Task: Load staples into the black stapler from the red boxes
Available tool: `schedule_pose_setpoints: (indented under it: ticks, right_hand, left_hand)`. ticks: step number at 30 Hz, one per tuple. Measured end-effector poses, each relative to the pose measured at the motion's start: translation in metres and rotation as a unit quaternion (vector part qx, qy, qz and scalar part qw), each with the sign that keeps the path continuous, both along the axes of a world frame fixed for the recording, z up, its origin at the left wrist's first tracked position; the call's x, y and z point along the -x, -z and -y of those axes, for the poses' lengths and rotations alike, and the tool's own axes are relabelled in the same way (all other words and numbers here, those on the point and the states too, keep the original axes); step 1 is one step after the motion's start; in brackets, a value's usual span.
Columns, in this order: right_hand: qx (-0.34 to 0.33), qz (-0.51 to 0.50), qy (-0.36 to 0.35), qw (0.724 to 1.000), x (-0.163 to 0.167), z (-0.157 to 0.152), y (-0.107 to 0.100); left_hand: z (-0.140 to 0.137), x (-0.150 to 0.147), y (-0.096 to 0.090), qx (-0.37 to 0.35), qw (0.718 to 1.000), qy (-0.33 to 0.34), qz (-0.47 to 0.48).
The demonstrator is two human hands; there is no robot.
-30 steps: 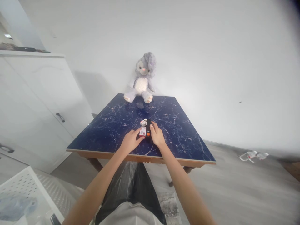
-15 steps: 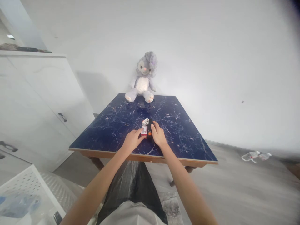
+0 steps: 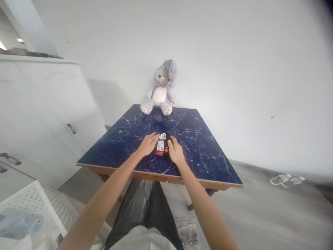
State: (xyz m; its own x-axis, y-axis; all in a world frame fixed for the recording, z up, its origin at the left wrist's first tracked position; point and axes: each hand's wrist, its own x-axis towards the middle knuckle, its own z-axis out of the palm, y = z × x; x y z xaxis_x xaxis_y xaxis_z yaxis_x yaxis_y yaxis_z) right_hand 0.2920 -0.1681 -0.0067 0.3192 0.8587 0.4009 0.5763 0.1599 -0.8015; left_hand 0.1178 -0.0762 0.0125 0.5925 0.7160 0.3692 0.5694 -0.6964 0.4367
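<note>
Three small boxes stand close together on the blue marble-patterned table (image 3: 125, 132). A red-and-white box (image 3: 160, 147) is nearest me, and a small white box with dark print (image 3: 162, 136) sits just beyond it. Along their right side is a black box with an orange patch (image 3: 167, 149). My right hand (image 3: 176, 150) grips the black box from the right, thumb on top. My left hand (image 3: 148, 144) is at the left of the group, fingers stretched towards the white box; whether they touch it I cannot tell.
A grey plush toy (image 3: 160, 90) sits at the table's far edge against the wall. White cabinets (image 3: 52, 114) stand at the left, above a white perforated basket (image 3: 36, 198) with clear plastic in it. Plastic bottles (image 3: 283, 178) lie on the floor at right.
My left hand has let go of the red-and-white box and moved forward beside the white box. My right hand stays on the black box. The view has shifted slightly.
</note>
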Motion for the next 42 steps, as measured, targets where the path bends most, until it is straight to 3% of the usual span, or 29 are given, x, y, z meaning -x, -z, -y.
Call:
schedule_pose_setpoints:
  ticks: [5,11,18,25,38,42]
  right_hand:
    - [0.003,0.005,-0.006,1.0,-0.001,0.002,-0.003]
    - [0.019,0.004,-0.004,1.0,0.0,0.003,-0.005]
    - [0.018,-0.019,-0.012,1.0,0.001,0.004,-0.006]
    - [0.025,-0.018,-0.016,0.999,0.002,0.004,-0.006]
    - [0.031,0.003,-0.031,0.999,0.001,0.002,-0.001]
    - [0.022,0.044,0.003,0.999,0.005,0.01,-0.004]
  left_hand:
    - [-0.019,-0.016,-0.006,0.035,0.997,0.063,-0.025]
    - [0.003,-0.016,-0.009,-0.017,0.999,-0.006,-0.041]
    - [0.021,0.009,-0.005,0.083,0.996,0.022,0.0]
    - [0.038,0.023,0.004,0.098,0.99,0.061,0.079]
    - [0.029,0.02,0.015,0.073,0.997,0.038,0.003]
    - [0.022,0.016,0.015,0.081,0.996,0.037,-0.012]
